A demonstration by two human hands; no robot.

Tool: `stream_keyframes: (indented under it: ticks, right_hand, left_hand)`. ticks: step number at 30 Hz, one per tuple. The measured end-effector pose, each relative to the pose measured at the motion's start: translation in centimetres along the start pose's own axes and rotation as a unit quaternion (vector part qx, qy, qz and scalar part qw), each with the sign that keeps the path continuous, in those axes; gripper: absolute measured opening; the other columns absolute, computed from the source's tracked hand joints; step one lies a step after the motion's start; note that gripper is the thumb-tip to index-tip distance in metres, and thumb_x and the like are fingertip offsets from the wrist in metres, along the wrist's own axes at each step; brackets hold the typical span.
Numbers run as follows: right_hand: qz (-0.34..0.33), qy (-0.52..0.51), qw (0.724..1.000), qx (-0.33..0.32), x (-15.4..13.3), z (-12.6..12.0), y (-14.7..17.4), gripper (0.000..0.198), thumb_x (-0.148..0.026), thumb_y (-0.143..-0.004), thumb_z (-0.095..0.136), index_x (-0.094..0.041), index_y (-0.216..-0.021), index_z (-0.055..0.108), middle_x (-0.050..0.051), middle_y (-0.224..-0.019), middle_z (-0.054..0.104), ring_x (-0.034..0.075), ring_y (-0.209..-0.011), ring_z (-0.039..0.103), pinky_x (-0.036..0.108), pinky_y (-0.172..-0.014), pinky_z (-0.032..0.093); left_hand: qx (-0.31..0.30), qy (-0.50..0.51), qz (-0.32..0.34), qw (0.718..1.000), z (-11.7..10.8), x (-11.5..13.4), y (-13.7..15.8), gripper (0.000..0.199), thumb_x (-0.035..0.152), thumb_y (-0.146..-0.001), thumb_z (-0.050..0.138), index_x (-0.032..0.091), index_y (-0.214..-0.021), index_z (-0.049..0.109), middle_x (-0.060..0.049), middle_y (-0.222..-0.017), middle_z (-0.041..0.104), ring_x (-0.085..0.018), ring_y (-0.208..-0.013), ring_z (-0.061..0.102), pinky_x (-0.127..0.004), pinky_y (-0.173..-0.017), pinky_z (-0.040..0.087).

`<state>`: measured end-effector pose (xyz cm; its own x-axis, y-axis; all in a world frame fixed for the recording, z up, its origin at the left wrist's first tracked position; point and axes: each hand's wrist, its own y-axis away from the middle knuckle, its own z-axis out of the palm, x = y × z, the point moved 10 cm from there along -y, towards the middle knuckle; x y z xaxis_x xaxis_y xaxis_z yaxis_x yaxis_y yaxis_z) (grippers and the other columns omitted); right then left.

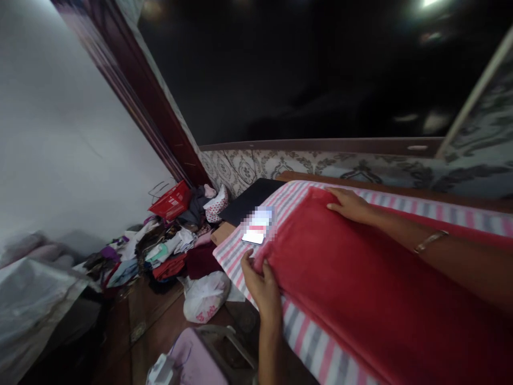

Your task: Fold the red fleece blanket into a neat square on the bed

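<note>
A red cloth (344,278), folded long, lies over a padded board with a pink, grey and white striped cover (316,337). My right hand (350,206) rests palm down near the cloth's far edge, its fingers stretched out and thumb apart. At the near left corner of the cloth is my left hand (261,286), thumb against the red fabric and fingers apart from it. A bracelet (430,241) circles my right wrist. Just beyond my left fingertips, a phone (256,227) with a lit, blurred-out screen lies on the striped cover.
A black flat panel (250,200) sits behind the board's left end. Clothes are heaped on the floor (168,251) with a red basket (172,200) and a white plastic bag (206,297). A pink chair-like thing (196,358) stands below. A large dark screen (320,75) fills the wall.
</note>
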<state>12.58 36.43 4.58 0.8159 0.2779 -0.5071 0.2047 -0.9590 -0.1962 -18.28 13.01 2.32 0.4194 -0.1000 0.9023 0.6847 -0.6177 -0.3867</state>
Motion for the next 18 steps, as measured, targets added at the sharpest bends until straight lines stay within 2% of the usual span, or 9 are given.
stream_keyframes:
  ticks: [4, 7, 9, 12, 15, 18]
  right_hand:
    - [-0.049, -0.048, 0.998, -0.003, 1.1, -3.6, 10.4, 0.055, -0.037, -0.082, 0.061, -0.026, -0.136, 0.06, 0.007, -0.15, 0.051, 0.031, -0.141, 0.043, 0.052, -0.12, 0.029]
    - [-0.015, -0.089, 0.995, -0.032, 2.7, -6.1, 20.1, 0.052, -0.048, -0.081, 0.057, -0.029, -0.129, 0.066, 0.006, -0.145, 0.056, 0.033, -0.136, 0.048, 0.055, -0.118, 0.033]
    - [0.022, -0.112, 0.993, -0.024, 3.7, -7.9, 26.6, 0.047, -0.053, -0.082, 0.054, -0.033, -0.121, 0.072, 0.006, -0.136, 0.063, 0.034, -0.131, 0.053, 0.056, -0.117, 0.036]
    - [0.108, -0.129, 0.983, 0.074, 6.0, -11.5, 36.1, 0.038, -0.059, -0.081, 0.053, -0.047, -0.11, 0.075, 0.001, -0.126, 0.069, 0.034, -0.121, 0.061, 0.056, -0.114, 0.042]
    - [0.17, -0.108, 0.961, 0.187, 7.7, -15.2, 45.5, 0.032, -0.064, -0.077, 0.052, -0.066, -0.106, 0.067, -0.013, -0.118, 0.07, 0.033, -0.114, 0.065, 0.056, -0.11, 0.045]
    - [0.228, -0.059, 0.934, 0.269, 8.8, -18.7, 54.1, 0.029, -0.069, -0.078, 0.048, -0.073, -0.104, 0.061, -0.023, -0.117, 0.067, 0.032, -0.117, 0.063, 0.054, -0.11, 0.044]
  left_hand:
    - [-0.009, -0.016, 0.032, 0.999, 0.0, 1.1, -0.6, 0.038, 0.036, -0.08, 0.058, 0.021, -0.115, 0.056, -0.008, -0.113, 0.062, -0.024, -0.106, 0.059, -0.037, -0.095, 0.044]
    - [-0.021, -0.027, 0.036, 0.999, 0.0, 1.3, -1.1, 0.04, 0.037, -0.079, 0.06, 0.021, -0.115, 0.057, -0.004, -0.102, 0.061, -0.022, -0.096, 0.059, -0.036, -0.09, 0.045]
    - [-0.028, -0.029, 0.03, 0.999, 0.1, 1.3, -1.4, 0.043, 0.037, -0.078, 0.062, 0.02, -0.117, 0.057, -0.001, -0.095, 0.058, -0.02, -0.087, 0.057, -0.036, -0.087, 0.046]
    - [-0.037, -0.034, 0.032, 0.998, 0.4, 2.0, -1.6, 0.045, 0.037, -0.078, 0.063, 0.018, -0.119, 0.057, 0.0, -0.092, 0.054, -0.02, -0.083, 0.054, -0.039, -0.087, 0.046]
    - [-0.046, -0.045, 0.048, 0.997, 0.6, 3.4, -1.6, 0.041, 0.033, -0.078, 0.061, 0.015, -0.115, 0.056, -0.002, -0.094, 0.052, -0.025, -0.092, 0.055, -0.042, -0.094, 0.044]
    - [-0.047, -0.045, 0.042, 0.997, 0.6, 4.6, -1.6, 0.034, 0.029, -0.075, 0.062, 0.017, -0.106, 0.055, -0.001, -0.093, 0.05, -0.027, -0.101, 0.054, -0.042, -0.099, 0.042]
